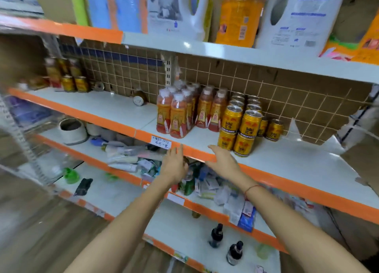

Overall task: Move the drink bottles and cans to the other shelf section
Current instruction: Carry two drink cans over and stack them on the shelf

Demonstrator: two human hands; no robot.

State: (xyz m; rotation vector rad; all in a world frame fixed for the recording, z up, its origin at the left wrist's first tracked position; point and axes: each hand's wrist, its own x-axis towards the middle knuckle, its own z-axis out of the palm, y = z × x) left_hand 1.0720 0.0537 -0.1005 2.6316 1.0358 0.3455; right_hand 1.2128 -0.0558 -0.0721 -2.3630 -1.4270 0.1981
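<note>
Several orange-labelled drink bottles stand grouped on the right section of the middle shelf. Right of them stand several gold cans, stacked two high at the front. On the left section, far back, are three bottles and two gold cans. My left hand is stretched out flat, fingers straight, at the shelf's orange front edge below the bottles. My right hand reaches forward with straight fingers over the edge, just left of the front cans. Neither hand holds anything.
Tape rolls lie on the left section. Large detergent jugs fill the shelf above. Below are tubes and packets, then two dark bottles. Torn white lining curls up at the right rear.
</note>
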